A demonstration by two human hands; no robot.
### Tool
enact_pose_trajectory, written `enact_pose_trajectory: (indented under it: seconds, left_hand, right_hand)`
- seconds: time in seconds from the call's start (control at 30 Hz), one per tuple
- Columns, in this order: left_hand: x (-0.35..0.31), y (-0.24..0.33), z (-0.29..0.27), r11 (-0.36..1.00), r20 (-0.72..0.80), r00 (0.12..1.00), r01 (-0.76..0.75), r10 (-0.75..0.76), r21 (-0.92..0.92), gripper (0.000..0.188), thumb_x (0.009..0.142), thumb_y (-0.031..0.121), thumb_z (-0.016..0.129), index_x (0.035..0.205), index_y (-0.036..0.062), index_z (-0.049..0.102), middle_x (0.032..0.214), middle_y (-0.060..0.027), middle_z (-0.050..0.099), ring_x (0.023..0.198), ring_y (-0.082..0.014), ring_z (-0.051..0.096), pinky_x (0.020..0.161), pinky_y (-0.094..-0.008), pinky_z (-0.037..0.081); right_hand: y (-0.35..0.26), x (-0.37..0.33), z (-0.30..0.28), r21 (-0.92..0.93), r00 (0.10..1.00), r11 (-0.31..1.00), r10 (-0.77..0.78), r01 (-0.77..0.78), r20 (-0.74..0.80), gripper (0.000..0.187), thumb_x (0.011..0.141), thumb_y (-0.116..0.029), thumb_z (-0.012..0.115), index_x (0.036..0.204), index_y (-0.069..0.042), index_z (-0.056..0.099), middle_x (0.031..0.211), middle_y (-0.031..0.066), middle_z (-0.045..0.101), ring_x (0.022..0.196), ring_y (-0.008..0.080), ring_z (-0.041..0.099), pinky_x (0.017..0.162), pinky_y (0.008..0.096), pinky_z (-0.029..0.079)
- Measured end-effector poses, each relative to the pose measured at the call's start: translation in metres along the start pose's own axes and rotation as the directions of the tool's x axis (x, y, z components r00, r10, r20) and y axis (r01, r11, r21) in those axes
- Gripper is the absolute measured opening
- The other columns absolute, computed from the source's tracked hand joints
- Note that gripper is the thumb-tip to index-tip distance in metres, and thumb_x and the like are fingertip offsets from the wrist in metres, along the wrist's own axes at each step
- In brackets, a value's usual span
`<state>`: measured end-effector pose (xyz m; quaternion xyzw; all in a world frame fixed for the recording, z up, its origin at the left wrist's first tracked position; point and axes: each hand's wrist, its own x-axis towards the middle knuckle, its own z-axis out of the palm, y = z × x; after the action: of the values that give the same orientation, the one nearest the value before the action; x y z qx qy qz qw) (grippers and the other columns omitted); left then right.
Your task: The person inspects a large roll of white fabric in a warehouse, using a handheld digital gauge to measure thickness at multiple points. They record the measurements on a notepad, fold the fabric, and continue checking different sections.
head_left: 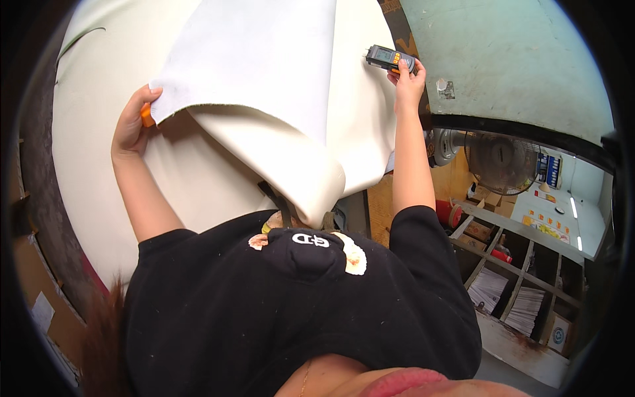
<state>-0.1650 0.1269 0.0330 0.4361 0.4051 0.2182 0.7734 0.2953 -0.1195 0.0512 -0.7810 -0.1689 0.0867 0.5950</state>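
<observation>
At the left, my left hand [134,122] pinches the corner of a large sheet of cream material [278,126], leather-like on one face. The sheet is folded back so its pale bluish-white underside [264,53] shows. A small orange piece [147,116] sits in the same hand; its kind is mostly hidden by the fingers. Up at the right, my right hand [408,76] is closed around a dark handheld meter [391,58] with a small screen, orange buttons and short pins at its left end. The meter is over the cream surface; I cannot tell whether its pins touch it.
A grey-green panel [509,59] with a dark edge stands at the right. Below it are a fan [503,162] and a wooden pigeonhole shelf [529,231] holding stacks of paper [489,288]. Brown cardboard [49,278] lines the lower left.
</observation>
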Motion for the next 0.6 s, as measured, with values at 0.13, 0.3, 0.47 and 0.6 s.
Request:
enact_pose_trajectory:
  seconds: [0.13, 0.3, 0.47, 0.6]
  left_hand:
    - [0.005, -0.004, -0.008, 1.000, 0.035, 0.999, 0.013, -0.013, -0.004, 0.044, 0.085, 0.034, 0.064, 0.114, 0.0009, 0.066, 0.102, -0.0076, 0.068, 0.098, -0.0156, 0.061, 0.089, -0.0275, 0.045]
    - [0.010, -0.008, -0.010, 1.000, 0.082, 0.997, 0.008, -0.006, -0.026, 0.044, 0.084, 0.034, 0.064, 0.113, 0.0006, 0.067, 0.100, -0.0059, 0.067, 0.093, -0.0134, 0.062, 0.084, -0.0252, 0.046]
    - [0.006, -0.006, -0.010, 1.000, 0.060, 0.998, 0.005, -0.006, 0.018, 0.044, 0.085, 0.034, 0.063, 0.113, 0.0002, 0.066, 0.097, -0.0044, 0.067, 0.088, -0.0114, 0.061, 0.079, -0.0242, 0.047]
    - [0.011, -0.011, -0.012, 1.000, 0.070, 0.998, 0.000, -0.001, 0.013, 0.044, 0.086, 0.035, 0.063, 0.113, 0.0005, 0.066, 0.096, -0.0040, 0.067, 0.086, -0.0109, 0.060, 0.078, -0.0241, 0.047]
  right_hand:
    - [0.008, 0.026, 0.006, -0.087, 0.999, 0.996, 0.013, -0.017, -0.039, 0.049, 0.098, -0.018, 0.064, 0.138, -0.003, 0.041, 0.111, 0.0150, 0.063, 0.082, 0.0192, 0.070, 0.068, 0.0299, 0.060]
    - [0.015, 0.033, 0.005, -0.171, 0.998, 0.985, 0.001, -0.011, -0.062, 0.051, 0.096, -0.020, 0.067, 0.138, 0.000, 0.044, 0.109, 0.0140, 0.065, 0.076, 0.0177, 0.070, 0.064, 0.0288, 0.059]
    - [0.017, 0.037, 0.005, -0.227, 0.997, 0.973, -0.047, 0.031, -0.066, 0.050, 0.094, -0.022, 0.069, 0.134, 0.002, 0.049, 0.104, 0.0137, 0.066, 0.070, 0.0159, 0.070, 0.059, 0.0281, 0.058]
    - [0.020, 0.040, 0.001, -0.236, 0.994, 0.970, -0.078, 0.060, -0.072, 0.050, 0.094, -0.022, 0.070, 0.132, 0.002, 0.050, 0.101, 0.0131, 0.067, 0.068, 0.0151, 0.069, 0.058, 0.0277, 0.058]
